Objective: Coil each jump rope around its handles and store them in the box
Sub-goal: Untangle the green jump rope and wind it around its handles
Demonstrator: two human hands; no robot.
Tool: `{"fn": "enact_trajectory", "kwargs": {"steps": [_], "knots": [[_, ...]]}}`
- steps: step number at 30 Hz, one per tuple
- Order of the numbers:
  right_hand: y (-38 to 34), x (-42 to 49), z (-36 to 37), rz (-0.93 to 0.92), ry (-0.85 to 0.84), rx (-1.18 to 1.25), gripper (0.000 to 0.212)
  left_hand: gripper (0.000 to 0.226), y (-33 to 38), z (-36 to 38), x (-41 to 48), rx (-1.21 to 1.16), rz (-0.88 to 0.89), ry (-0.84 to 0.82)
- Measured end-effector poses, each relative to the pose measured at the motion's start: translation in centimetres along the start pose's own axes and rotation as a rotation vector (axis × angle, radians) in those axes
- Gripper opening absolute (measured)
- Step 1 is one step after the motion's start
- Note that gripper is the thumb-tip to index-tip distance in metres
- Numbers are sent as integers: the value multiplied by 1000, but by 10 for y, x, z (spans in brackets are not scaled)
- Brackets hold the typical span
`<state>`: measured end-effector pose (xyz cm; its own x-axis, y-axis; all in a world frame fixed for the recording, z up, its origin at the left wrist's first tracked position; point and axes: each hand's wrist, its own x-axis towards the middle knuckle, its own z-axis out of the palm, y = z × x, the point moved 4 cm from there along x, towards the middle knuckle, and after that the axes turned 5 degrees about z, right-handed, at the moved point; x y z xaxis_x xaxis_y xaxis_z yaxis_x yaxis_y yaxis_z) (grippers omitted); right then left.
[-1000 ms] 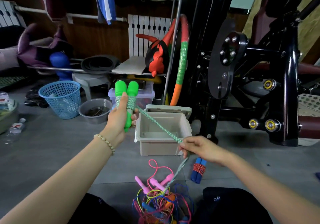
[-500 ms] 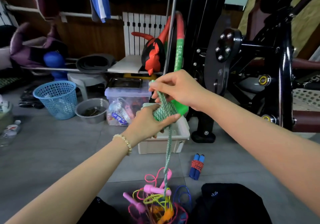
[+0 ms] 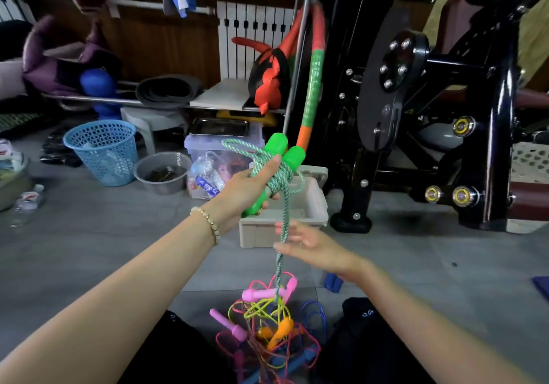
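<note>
My left hand [image 3: 252,189] grips the two green handles [image 3: 279,153] of a jump rope, held together and tilted up to the right. Green-white rope [image 3: 280,176] is coiled around their middle, and a loose strand hangs straight down to the floor. My right hand [image 3: 309,244] is lower, fingers spread and blurred, beside the hanging strand at about box height. The beige box [image 3: 315,205] stands on the floor behind both hands. A tangle of pink, yellow, orange and blue jump ropes [image 3: 267,324] lies on the floor near my knees.
A coiled blue-handled rope [image 3: 332,282] lies right of the pile, partly behind my right wrist. A black exercise machine [image 3: 430,116] fills the right side. A blue basket [image 3: 104,152], a grey bowl [image 3: 162,173] and a clear bin [image 3: 219,158] stand at the back left.
My right hand has dropped from the top of the handles to below them, letting go of the rope. More turns of rope sit around the handles than one second ago.
</note>
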<state>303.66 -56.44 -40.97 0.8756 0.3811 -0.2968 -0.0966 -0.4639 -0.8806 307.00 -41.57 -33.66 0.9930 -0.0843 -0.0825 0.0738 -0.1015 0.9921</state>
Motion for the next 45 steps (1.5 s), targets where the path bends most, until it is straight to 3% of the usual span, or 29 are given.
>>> {"fn": "enact_trajectory", "kwargs": {"steps": [4, 7, 9, 11, 14, 16, 20, 24, 27, 31, 34, 38, 42, 45], "knots": [[30, 6, 28, 47, -85, -59, 9, 45, 4, -13, 2, -235, -76, 98], [60, 6, 23, 81, -36, -206, 13, 46, 5, -38, 3, -378, -86, 208], [61, 4, 11, 84, 31, -223, 17, 46, 0, -50, 2, -365, -87, 283], [39, 0, -2, 40, 116, -95, 16, 48, -11, -57, 1, -203, -79, 332], [-17, -4, -27, -131, 294, 77, 15, 60, -26, -48, -8, 62, -48, 238], [-52, -7, -37, -217, 318, 66, 15, 44, -32, -35, -17, 82, -23, 176], [-87, -12, -48, -267, 327, 140, 12, 34, -29, -20, -26, 114, 57, 124], [-95, -14, -54, -270, 401, 233, 26, 40, -24, -5, -30, 178, 124, 44], [-100, -16, -53, -303, 424, 153, 27, 27, -17, 4, -30, 105, 199, 67], [-106, -20, -56, -347, 472, -223, 36, 23, -10, 0, -25, -14, 210, 158], [-100, -22, -64, -260, 458, -60, 24, 23, -5, -1, -23, -15, 225, 136], [-101, -24, -64, -209, 450, 197, 17, 44, -16, 13, -25, 43, 111, -30], [-103, -24, -67, -203, 468, 290, 19, 74, -27, 28, -27, -186, 48, -102], [-103, -24, -69, -211, 481, 326, 19, 66, -26, 38, -29, -375, 25, -170]]}}
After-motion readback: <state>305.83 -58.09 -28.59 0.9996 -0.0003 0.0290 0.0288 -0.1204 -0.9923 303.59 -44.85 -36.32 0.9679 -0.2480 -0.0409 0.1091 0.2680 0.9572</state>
